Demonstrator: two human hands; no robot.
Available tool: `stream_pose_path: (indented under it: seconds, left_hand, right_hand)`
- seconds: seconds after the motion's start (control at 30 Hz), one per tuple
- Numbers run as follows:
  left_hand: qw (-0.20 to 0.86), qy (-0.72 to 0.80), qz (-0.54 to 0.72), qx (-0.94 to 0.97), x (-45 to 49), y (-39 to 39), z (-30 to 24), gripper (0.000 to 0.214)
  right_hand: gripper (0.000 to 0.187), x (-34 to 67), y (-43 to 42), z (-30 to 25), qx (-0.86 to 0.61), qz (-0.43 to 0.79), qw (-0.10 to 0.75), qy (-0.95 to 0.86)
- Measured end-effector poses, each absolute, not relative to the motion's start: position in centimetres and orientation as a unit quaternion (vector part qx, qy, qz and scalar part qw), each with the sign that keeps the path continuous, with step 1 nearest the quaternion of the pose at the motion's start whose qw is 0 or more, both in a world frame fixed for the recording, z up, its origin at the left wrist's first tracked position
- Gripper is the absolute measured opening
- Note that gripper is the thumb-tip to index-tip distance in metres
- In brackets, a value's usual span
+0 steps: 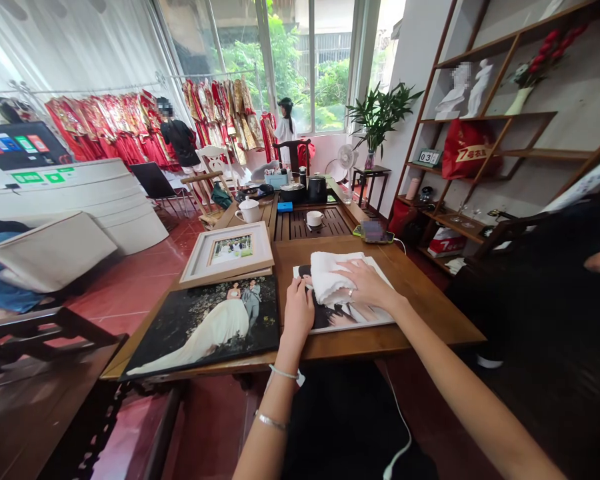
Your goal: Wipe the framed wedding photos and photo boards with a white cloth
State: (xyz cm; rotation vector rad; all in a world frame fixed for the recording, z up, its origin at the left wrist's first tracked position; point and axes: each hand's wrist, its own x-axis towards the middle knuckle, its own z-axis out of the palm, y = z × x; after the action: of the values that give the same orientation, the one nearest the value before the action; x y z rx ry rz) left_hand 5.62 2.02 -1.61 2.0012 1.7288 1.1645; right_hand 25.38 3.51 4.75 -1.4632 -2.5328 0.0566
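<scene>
My left hand (299,305) is closed at the left edge of a white-edged photo panel (325,321) that lies flat on the wooden table. Over the panel's upper part lies a bunched white cloth (327,270). Spread across the cloth are the fingers of my right hand (370,285), pressing it down; a ring shows on one finger. The cloth and my hands hide much of the picture. Left of my left hand rests a dark wedding photo panel (215,320), and behind that a framed photo (230,250) with a pale wide frame.
A phone (375,232) with a white cable lies at the table's right edge. Beyond are a slatted tea tray (305,223), a white cup (315,218) and a white teapot (249,210). A wooden chair (40,360) stands at left; a dark-clothed person (545,320) is at right.
</scene>
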Motion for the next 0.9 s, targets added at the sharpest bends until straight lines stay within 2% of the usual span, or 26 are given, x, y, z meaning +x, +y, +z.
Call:
stream_pose_path:
  seconds: [0.13, 0.27, 0.4, 0.6, 0.77, 0.9]
  left_hand:
    - [0.129, 0.594, 0.390, 0.691, 5.6, 1.9, -1.5, 0.041]
    - [0.129, 0.596, 0.389, 0.690, 5.6, 1.8, -1.4, 0.039]
    - [0.128, 0.601, 0.384, 0.689, 5.6, 1.8, -1.4, 0.038]
    - [0.126, 0.595, 0.396, 0.688, 5.6, 2.0, -1.5, 0.036]
    - [0.119, 0.597, 0.387, 0.693, 5.6, 2.0, -1.6, 0.037]
    - [0.118, 0.599, 0.386, 0.692, 5.5, 2.1, -1.7, 0.038]
  right_hand:
    - [0.047, 25.9, 0.8, 4.3, -0.457, 0.026, 0.120, -0.881]
    - [0.059, 27.8, -2.4, 4.3, -0.449, 0.023, 0.130, -0.884]
    - [0.048, 29.0, -3.6, 4.5, -0.489, 0.034, 0.139, -0.861]
    - [0.044, 26.9, -0.6, 4.3, -0.547, -0.016, 0.137, -0.826]
    - [0.061, 25.1, 3.3, 5.3, -0.531, 0.006, 0.101, -0.841]
    - [0.053, 23.7, 5.6, 6.0, -0.526, 0.024, 0.095, -0.845]
